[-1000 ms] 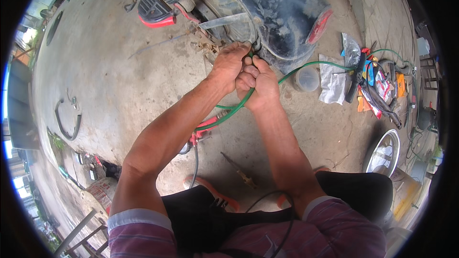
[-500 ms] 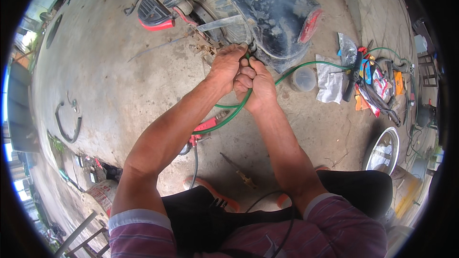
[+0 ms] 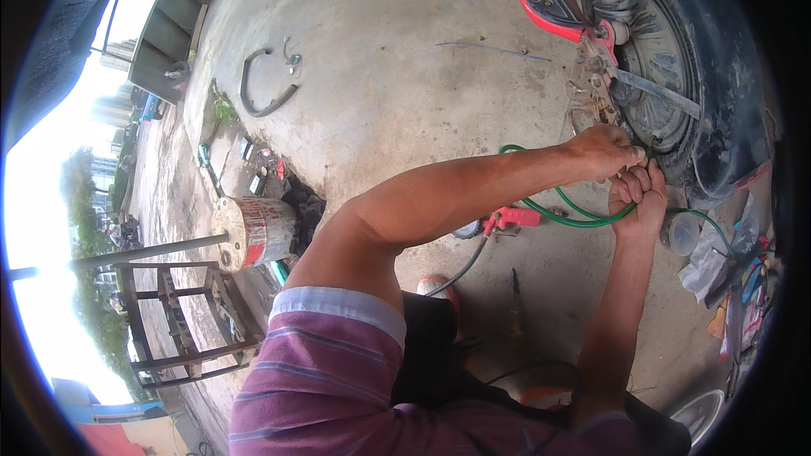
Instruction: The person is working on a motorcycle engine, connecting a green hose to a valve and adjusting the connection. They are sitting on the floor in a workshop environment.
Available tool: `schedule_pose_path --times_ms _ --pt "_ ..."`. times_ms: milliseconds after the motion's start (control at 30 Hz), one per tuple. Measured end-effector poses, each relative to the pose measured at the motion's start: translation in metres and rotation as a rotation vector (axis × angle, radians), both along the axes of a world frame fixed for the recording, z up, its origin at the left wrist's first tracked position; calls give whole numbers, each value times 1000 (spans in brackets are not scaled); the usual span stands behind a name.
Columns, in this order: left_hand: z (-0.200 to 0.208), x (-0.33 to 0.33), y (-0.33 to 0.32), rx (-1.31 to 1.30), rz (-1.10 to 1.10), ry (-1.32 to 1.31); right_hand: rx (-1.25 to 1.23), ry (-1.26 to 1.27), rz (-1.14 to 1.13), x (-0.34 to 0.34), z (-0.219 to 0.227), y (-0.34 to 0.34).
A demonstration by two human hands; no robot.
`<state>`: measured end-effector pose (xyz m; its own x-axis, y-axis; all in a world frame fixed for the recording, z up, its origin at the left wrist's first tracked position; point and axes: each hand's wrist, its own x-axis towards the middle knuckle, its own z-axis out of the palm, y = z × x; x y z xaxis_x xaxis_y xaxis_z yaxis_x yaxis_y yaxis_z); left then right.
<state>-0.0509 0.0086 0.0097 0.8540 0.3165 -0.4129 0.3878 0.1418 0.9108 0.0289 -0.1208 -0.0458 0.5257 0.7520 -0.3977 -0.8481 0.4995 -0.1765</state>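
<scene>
Close together at the lower edge of a dusty wheel (image 3: 666,76), my two hands meet beside the tyre. My left hand (image 3: 601,152) is closed in a pinch, and what sits between its fingertips is too small to make out. Just below it, my right hand (image 3: 640,196) has its fingers curled round a thin green hose (image 3: 583,222). The hose loops left under my left forearm, and another stretch runs right past a clear round tub (image 3: 679,233). A red inflator gun (image 3: 514,218) with a round gauge lies on the floor beneath my left forearm.
A red-edged footrest (image 3: 549,2) juts out beside the wheel. Packets and scraps (image 3: 748,287) lie at right, near a metal basin (image 3: 699,419). At left are a worn drum (image 3: 253,232), a metal frame (image 3: 182,321) and a curved black tube (image 3: 263,101).
My view has swung left, so the wheel and both hands now appear farther right. The drum and metal frame show more fully. My hands stay together at the tyre, the right still on the hose.
</scene>
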Motion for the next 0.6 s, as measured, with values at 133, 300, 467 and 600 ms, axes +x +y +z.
schedule_pose_path --times_ms 133,300,467,600 --pt "19 -40 15 92 -261 86 0 -41 56 4 -6 -4" --pt "58 -71 20 305 -721 181 0 -61 62 11 -16 -5" --pt "60 -99 28 622 -1012 214 150 -50 91 22 -33 -10" --pt "52 -111 59 874 -885 198 175 -34 107 20 -34 -6"
